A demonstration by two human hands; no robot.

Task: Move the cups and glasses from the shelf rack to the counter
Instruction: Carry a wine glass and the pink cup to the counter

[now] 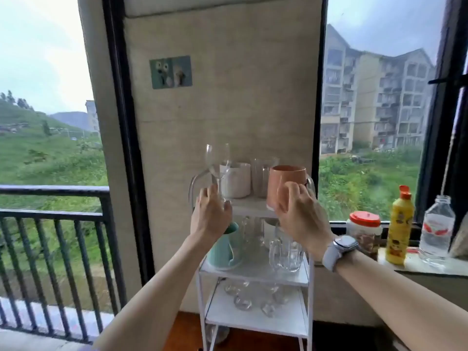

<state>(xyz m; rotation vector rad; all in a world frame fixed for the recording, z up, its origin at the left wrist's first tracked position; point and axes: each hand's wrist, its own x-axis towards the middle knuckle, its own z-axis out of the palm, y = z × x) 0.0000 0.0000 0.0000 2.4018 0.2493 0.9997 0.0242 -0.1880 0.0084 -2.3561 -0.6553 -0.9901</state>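
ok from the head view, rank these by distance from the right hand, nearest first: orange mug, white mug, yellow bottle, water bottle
From the right hand:
1. orange mug, top shelf, in its fingers
2. white mug, top shelf, to the left
3. yellow bottle, on the sill to the right
4. water bottle, farther right on the sill

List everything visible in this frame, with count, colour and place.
rack: one, white, centre
wine glass: one, clear, top shelf, left
white mug: one, top shelf
tumbler: one, clear, top shelf
orange mug: one, top shelf, right
teal cup: one, middle shelf
glass mug: one, clear, middle shelf
jar: one, red lid, sill
yellow bottle: one, sill
water bottle: one, clear, sill
hands: left holds wine glass stem; right grips orange mug
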